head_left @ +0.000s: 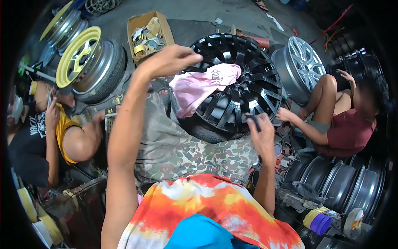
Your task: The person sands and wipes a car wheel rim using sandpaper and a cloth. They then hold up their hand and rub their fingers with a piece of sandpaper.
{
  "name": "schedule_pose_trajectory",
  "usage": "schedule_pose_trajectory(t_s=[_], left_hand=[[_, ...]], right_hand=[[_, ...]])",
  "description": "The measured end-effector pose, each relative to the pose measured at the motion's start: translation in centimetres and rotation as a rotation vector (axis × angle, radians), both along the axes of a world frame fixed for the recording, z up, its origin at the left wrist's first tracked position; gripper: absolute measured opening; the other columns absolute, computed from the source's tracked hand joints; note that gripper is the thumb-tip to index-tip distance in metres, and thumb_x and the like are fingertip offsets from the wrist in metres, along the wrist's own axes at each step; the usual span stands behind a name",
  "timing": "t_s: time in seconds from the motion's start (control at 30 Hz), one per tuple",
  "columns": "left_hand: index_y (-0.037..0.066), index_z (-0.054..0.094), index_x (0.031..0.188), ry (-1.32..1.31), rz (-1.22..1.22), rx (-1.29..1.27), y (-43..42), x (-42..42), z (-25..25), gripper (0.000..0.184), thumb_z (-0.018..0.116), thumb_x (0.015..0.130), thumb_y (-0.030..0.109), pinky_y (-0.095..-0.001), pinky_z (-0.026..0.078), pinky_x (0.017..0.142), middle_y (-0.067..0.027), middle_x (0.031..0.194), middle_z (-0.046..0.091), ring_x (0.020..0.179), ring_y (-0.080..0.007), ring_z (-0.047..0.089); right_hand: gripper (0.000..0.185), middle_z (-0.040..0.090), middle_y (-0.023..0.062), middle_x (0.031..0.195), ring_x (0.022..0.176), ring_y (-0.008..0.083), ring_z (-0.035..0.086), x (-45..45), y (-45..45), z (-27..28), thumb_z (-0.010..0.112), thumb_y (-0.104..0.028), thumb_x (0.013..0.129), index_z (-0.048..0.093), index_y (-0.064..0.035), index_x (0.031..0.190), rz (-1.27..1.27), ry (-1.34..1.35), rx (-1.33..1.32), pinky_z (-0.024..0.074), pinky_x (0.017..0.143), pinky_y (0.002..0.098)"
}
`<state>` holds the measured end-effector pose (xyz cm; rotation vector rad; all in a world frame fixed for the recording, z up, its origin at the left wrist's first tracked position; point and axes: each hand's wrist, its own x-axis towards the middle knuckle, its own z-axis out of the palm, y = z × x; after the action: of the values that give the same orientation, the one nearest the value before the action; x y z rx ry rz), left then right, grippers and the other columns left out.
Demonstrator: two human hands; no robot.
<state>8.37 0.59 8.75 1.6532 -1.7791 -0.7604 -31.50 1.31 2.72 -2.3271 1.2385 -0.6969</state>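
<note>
Fingers loosely open, the left hand (pixel 172 59) hovers over a pink printed cloth (pixel 194 88) draped on the glossy black multi-spoke wheel (pixel 242 85); the right hand (pixel 263 135) grips a small dark pad (pixel 251 118) (best kept flat)

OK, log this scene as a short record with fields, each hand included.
Left hand: raised over the far-left edge of the black wheel; grip unclear
Right hand: at the wheel's near side, holding a small dark object
Cloth: pink cloth with dark lettering, draped across the wheel's left part
Far left: open carton of scraps; yellow-faced wheel
Far right: silver wheel
Nearby: person in maroon, right; person in black shirt, left
</note>
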Motion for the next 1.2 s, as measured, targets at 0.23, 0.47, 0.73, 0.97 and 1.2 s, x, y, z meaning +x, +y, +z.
schedule_pose_trajectory(t_s=[0.23,0.47,0.73,0.97,1.2], left_hand=[[0.001,0.06,0.148,0.469,0.459,-0.06,4.9,14.4,0.8,0.08,0.039,0.108,0.067,-0.0411,0.043,0.117,-0.0164,0.145,0.065,0.136,-0.0287,0.06],[0.001,0.045,0.159,0.621,0.637,-0.201,13.7,24.9,2.7,0.087,0.026,0.109,0.07,-0.0444,0.029,0.127,-0.0183,0.16,0.051,0.15,-0.0299,0.045],[0.004,0.049,0.158,0.574,0.627,-0.12,13.7,24.5,1.6,0.093,0.023,0.105,0.077,-0.0453,0.03,0.125,-0.0183,0.155,0.056,0.147,-0.0309,0.049],[0.009,0.053,0.156,0.104,0.339,0.041,8.0,14.0,6.2,0.083,0.022,0.109,0.07,-0.045,0.028,0.127,-0.0152,0.156,0.055,0.15,-0.0286,0.045],[0.003,0.046,0.159,0.21,0.744,-0.012,14.5,30.3,4.4,0.089,0.034,0.106,0.073,-0.0418,0.029,0.125,-0.0172,0.158,0.053,0.15,-0.0283,0.045]], right_hand=[[0.027,0.071,0.0207,0.107,0.1,0.0307,0.068,-11.1,-5.8,2.8,0.062,-0.016,0.106,0.069,0.0075,0.119,-0.286,-0.109,-0.01,0.0508,0.094,0.0393],[0.037,0.071,0.0046,0.095,0.086,0.0145,0.063,-28.9,-11.0,3.6,0.058,-0.032,0.111,0.073,0.0011,0.118,-0.604,-0.291,-0.226,0.0519,0.082,0.0322],[0.037,0.07,0.0106,0.102,0.096,0.0192,0.063,-28.3,-10.0,3.6,0.06,-0.032,0.11,0.069,0.0039,0.114,-0.655,-0.143,-0.151,0.0496,0.09,0.0357],[0.023,0.063,0.0179,0.107,0.102,0.0329,0.065,-10.5,-4.4,4.1,0.064,-0.013,0.103,0.072,0.0034,0.117,-0.052,0.159,-0.032,0.05,0.094,0.0384],[0.044,0.069,0.0216,0.119,0.112,0.0349,0.067,-39.4,-12.9,2.1,0.056,-0.037,0.109,0.071,-0.0001,0.128,-0.597,0.364,-0.013,0.0492,0.1,0.0414]])
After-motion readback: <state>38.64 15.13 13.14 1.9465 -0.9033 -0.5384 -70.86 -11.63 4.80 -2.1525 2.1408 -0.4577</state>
